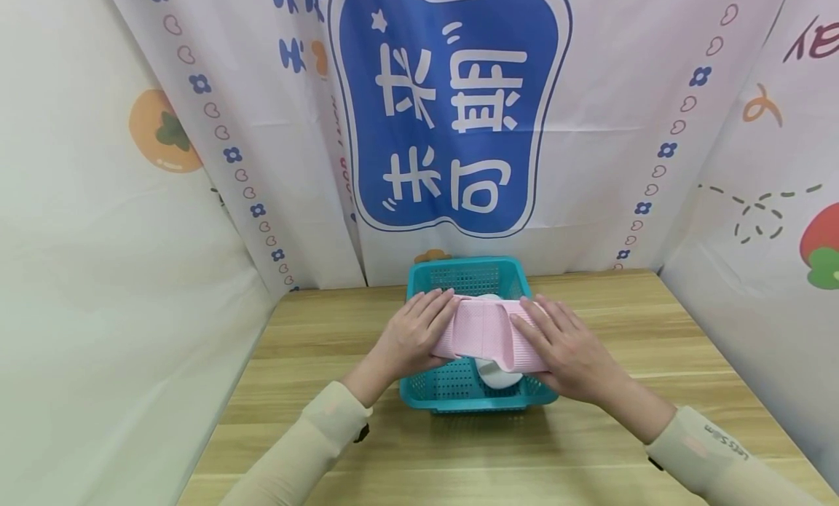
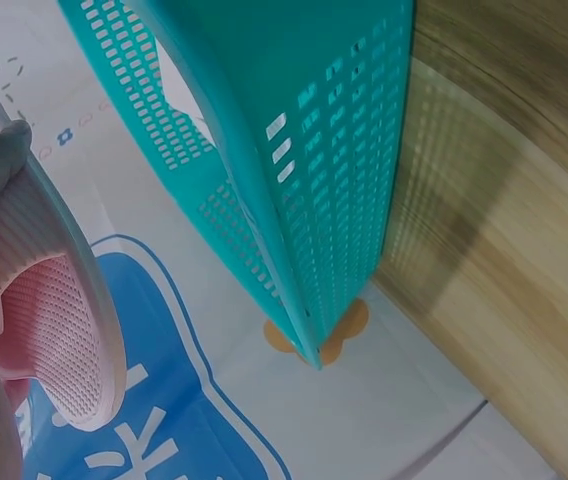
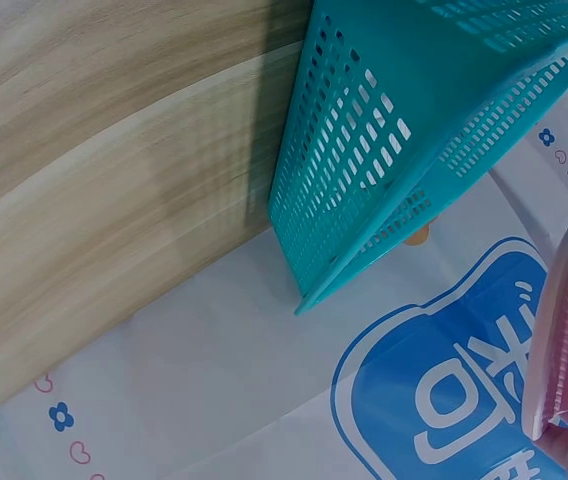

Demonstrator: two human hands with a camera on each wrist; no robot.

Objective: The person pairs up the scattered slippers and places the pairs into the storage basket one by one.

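Observation:
Both hands hold pink slipper footwear (image 1: 481,327) above a teal basket (image 1: 468,404). Its surface is ribbed, with a dotted inner face; I cannot tell whether it is one slipper or a pair. The left hand (image 1: 416,331) grips the left end, fingers over the top. At the right end, the right hand (image 1: 570,349) grips with its fingers spread across the ribs. In the left wrist view a rounded pink slipper end (image 2: 64,340) shows beside the hand. Only a strip of pink slipper (image 3: 564,340) appears in the right wrist view. Inside the basket lies a white thing (image 1: 498,377), partly hidden.
The perforated basket stands on a wood-grain table (image 1: 328,331), near its back edge. Behind it hangs a white cloth with a blue printed panel (image 1: 452,105). Pale printed cloth walls (image 1: 85,273) close in the left and right sides.

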